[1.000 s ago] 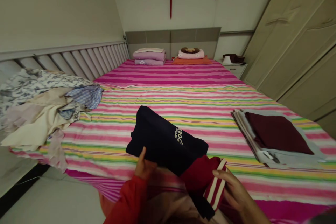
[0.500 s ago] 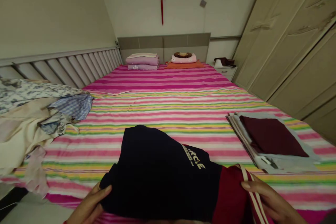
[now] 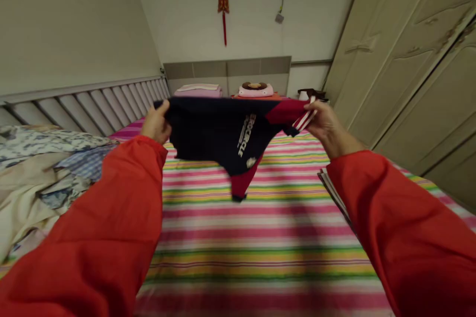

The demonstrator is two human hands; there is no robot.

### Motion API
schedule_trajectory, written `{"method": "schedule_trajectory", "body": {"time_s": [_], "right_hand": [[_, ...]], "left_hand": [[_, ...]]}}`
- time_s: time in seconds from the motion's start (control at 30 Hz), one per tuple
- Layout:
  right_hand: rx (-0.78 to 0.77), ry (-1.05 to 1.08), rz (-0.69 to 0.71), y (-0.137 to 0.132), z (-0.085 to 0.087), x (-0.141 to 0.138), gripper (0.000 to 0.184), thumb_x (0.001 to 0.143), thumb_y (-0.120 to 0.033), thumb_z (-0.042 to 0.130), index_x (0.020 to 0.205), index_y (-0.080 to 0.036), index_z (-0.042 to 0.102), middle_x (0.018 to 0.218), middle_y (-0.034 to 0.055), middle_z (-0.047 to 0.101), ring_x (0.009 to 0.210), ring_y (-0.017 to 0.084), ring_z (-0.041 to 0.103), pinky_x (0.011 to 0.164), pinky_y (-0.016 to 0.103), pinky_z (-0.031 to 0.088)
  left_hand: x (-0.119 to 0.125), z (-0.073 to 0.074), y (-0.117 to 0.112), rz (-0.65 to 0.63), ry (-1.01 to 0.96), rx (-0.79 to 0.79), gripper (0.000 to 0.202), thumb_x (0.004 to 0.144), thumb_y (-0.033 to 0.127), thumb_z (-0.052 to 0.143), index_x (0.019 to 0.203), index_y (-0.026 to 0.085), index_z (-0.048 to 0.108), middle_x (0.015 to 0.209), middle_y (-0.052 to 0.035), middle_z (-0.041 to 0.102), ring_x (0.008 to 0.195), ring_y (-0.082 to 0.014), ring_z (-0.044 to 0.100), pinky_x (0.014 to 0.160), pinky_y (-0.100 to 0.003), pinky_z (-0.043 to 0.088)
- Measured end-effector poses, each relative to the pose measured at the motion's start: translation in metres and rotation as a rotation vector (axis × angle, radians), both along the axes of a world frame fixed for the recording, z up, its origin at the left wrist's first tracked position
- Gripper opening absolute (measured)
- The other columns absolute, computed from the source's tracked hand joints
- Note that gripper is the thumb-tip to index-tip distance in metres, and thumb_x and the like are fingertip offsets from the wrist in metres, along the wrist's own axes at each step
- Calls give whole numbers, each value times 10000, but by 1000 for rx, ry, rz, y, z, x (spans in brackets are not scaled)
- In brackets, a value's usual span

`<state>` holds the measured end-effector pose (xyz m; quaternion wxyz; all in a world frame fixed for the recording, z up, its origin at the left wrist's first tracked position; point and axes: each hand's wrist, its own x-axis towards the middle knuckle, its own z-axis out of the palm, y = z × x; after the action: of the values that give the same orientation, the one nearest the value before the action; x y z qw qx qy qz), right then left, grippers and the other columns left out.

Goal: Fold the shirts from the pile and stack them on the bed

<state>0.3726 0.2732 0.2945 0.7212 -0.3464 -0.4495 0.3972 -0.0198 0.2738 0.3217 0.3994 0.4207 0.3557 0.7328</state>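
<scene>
A navy shirt (image 3: 208, 126) with dark red sleeves and white lettering is stretched sideways above the bed, its upper edge pulled taut. My left hand (image 3: 156, 123) is closed on the navy edge at one end. At the other end, my right hand (image 3: 323, 120) pinches the dark red part beside its white stripes. One sleeve with a dark cuff hangs down from the middle. The striped bedspread (image 3: 267, 242) lies below, apart from the shirt.
Loose clothes (image 3: 44, 168) are heaped at the left, along the bed rail (image 3: 85, 101). A folded stack (image 3: 336, 198) is mostly behind my right sleeve. Folded bedding (image 3: 199, 90) lies by the headboard (image 3: 256, 67). Wardrobe doors (image 3: 401, 59) stand at the right.
Both hands have lifted the shirt from near the bed's front edge and moved it forward with arms extended. It is now spread taut, with a sleeve hanging free. The view has tilted up slightly.
</scene>
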Motion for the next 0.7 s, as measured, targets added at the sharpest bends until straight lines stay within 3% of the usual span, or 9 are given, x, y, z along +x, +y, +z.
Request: {"method": "schedule_trajectory", "body": {"time_s": [0.1,0.13,0.2,0.3,0.37,0.43,0.53,0.6,0.7], "right_hand": [[-24,108,142,-14,29,13,315,841,-41,325,875,-17,636,889,44,742,831,94,673,797,324,451],[-16,126,141,-21,28,17,312,832,-42,332,875,-44,642,878,25,745,828,84,669,798,320,446],[-46,131,140,-37,8,24,285,796,-46,382,846,-105,656,866,7,752,833,93,672,812,323,452],[-189,94,155,-64,-59,26,163,668,-95,538,754,-172,653,784,10,745,807,164,691,815,350,505],[-380,71,135,-86,-117,21,110,553,-130,613,635,-202,603,595,-4,679,725,215,693,768,367,547],[-558,69,174,-111,-174,12,132,509,-159,633,608,-215,567,550,2,653,706,246,694,728,385,565],[-711,143,224,-147,-238,-3,195,452,-186,658,623,-212,567,552,11,658,661,254,689,644,368,567],[-738,178,181,-166,-263,-11,219,449,-211,708,621,-206,573,537,0,650,582,221,664,564,324,546],[-740,171,86,-186,-280,-20,261,495,-286,795,644,-196,600,518,-21,637,489,165,611,489,271,504]], "left_hand": [[3,33,3,-42,-27,174,183,977,136,436,1090,49,551,1145,-24,673,1231,-149,554,1036,-315,436],[3,33,0,-72,-35,197,183,976,144,450,1098,57,555,1139,-28,679,1227,-145,557,1048,-333,437],[1,16,-10,-130,-47,170,190,969,140,458,1097,60,574,1088,-35,701,1213,-157,572,1057,-382,443],[-5,-48,-38,-102,-76,-35,187,941,153,487,1048,100,632,1014,-48,735,1152,-181,623,1027,-397,490],[-13,-108,-61,-70,-85,-222,179,893,181,564,1033,129,662,988,-61,750,1079,-202,667,967,-373,540],[-21,-171,-85,-44,-75,-453,205,828,184,652,1023,132,681,932,-72,761,979,-219,707,884,-354,582],[-33,-246,-117,33,-12,-788,188,777,147,706,957,97,688,759,-82,755,772,-224,735,750,-345,611],[-38,-275,-133,57,10,-889,157,779,149,709,924,93,687,685,-71,741,673,-212,725,702,-341,613],[-41,-292,-150,18,78,-897,160,766,200,743,893,109,704,691,-60,745,657,-193,718,694,-303,602]]}}
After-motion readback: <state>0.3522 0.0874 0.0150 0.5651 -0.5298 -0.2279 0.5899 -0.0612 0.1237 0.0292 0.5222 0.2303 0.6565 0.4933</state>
